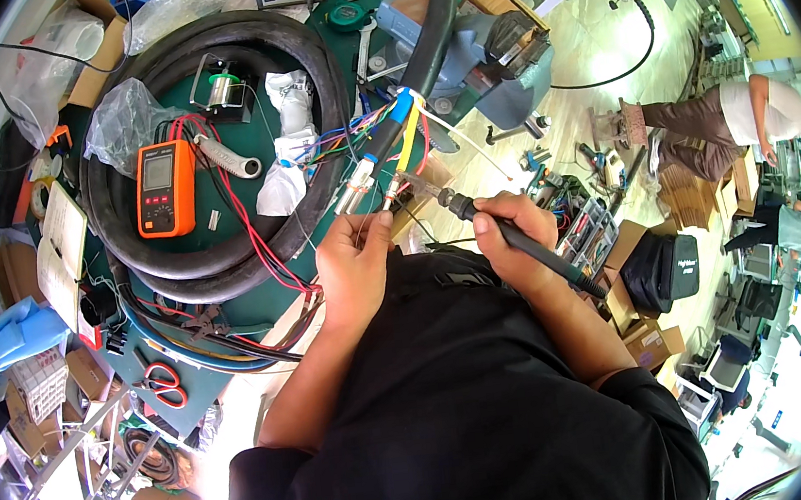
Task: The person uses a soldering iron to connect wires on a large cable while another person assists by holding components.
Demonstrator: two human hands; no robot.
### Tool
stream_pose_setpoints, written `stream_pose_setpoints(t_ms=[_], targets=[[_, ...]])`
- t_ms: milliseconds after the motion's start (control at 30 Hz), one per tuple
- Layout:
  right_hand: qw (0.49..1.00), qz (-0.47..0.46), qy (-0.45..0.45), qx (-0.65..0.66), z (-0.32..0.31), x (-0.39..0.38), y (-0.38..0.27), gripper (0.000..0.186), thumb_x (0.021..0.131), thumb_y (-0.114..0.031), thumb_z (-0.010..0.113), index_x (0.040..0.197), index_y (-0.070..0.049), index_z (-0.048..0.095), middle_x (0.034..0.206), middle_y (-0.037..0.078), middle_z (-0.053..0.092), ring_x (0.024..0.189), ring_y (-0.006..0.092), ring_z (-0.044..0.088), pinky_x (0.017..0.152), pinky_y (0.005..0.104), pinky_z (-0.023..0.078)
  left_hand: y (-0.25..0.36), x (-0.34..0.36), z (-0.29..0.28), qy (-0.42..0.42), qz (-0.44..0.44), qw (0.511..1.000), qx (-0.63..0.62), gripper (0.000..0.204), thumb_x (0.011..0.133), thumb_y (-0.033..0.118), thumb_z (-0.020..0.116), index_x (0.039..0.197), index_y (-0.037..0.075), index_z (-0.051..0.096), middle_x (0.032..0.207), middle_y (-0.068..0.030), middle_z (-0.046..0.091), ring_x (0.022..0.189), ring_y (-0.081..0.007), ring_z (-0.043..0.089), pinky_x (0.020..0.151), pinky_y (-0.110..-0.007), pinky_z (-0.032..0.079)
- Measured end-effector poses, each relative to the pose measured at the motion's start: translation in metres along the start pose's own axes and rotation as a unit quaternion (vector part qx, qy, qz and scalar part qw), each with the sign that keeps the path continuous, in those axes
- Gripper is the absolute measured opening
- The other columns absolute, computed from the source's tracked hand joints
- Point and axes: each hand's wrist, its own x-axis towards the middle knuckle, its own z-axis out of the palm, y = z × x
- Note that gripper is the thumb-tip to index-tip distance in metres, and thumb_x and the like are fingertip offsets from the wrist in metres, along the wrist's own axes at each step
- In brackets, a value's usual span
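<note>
My right hand [520, 235] grips a soldering iron [539, 253] by its black handle, with the metal tip pointing up and left. Close to that tip, my left hand [355, 260] pinches a small metal terminal [391, 190] at the end of a yellow-sleeved lead [407, 142]. Another silver metal connector [355, 188] stands beside it, just above the left fingers. Both leads branch from a thick black cable [437, 36], where blue tape [401, 105] wraps the split and thin coloured wires fan out leftward. Whether the tip touches the terminal is too small to tell.
On the green mat, a large coil of black cable [100, 199] surrounds an orange multimeter [167, 189], a solder spool stand [226, 91] and red wires. Red-handled scissors [163, 382] lie lower left. A blue-grey vise [499, 74] stands beyond my hands. Another person [748, 116] is at the right.
</note>
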Motion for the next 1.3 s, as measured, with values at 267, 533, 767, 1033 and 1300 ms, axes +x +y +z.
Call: stream_pose_setpoints(t_ms=[267,533,767,1033,1300], targets=[[0.988,-0.142,-0.041,-0.035,0.0005,0.0060,0.0023,0.022,0.069,0.000,0.072,0.089,-0.001,0.061,0.065,0.010,0.057,0.053,0.0226,0.057,0.048,0.0308,0.045,0.0077,-0.0020,-0.0023,-0.029,-0.063,0.994,-0.089,0.020,0.088,0.015,0.064,0.089,-0.004,0.060,0.071,-0.0045,0.061,0.058,-0.0046,0.051,0.050,-0.020,0.039],[0.991,-0.126,-0.036,-0.024,0.0004,0.0053,0.0017,0.022,0.069,0.001,0.071,0.089,0.000,0.061,0.064,0.010,0.057,0.053,0.0230,0.057,0.048,0.0303,0.045,0.0082,-0.0010,-0.0040,-0.055,-0.113,0.976,-0.179,0.018,0.089,0.013,0.059,0.095,-0.003,0.059,0.074,-0.0047,0.061,0.050,-0.0034,0.043,0.042,-0.018,0.029],[0.990,-0.135,-0.037,-0.029,0.0025,0.0036,0.0021,0.024,0.068,0.003,0.071,0.089,0.000,0.061,0.065,0.010,0.057,0.053,0.0229,0.057,0.048,0.0304,0.045,0.0049,-0.0008,-0.0040,-0.063,-0.119,0.975,-0.179,0.024,0.089,0.013,0.058,0.104,-0.006,0.058,0.078,-0.0054,0.060,0.051,-0.0034,0.043,0.042,-0.017,0.029],[0.988,-0.147,-0.042,-0.033,0.0018,0.0037,0.0015,0.025,0.067,0.004,0.072,0.089,0.000,0.061,0.064,0.009,0.056,0.053,0.0228,0.056,0.048,0.0309,0.045,0.0042,-0.0003,-0.0034,-0.064,-0.122,0.974,-0.179,0.023,0.089,0.013,0.058,0.104,-0.005,0.058,0.077,-0.0045,0.060,0.052,-0.0031,0.044,0.043,-0.017,0.029],[0.982,-0.175,-0.059,-0.031,0.0009,0.0042,0.0001,0.020,0.072,0.006,0.065,0.091,0.005,0.059,0.064,0.011,0.057,0.051,0.0218,0.056,0.048,0.0290,0.043,0.0046,-0.0008,-0.0042,-0.063,-0.125,0.974,-0.178,0.022,0.090,0.013,0.057,0.104,-0.005,0.058,0.077,-0.0037,0.059,0.052,-0.0033,0.044,0.043,-0.017,0.029]])
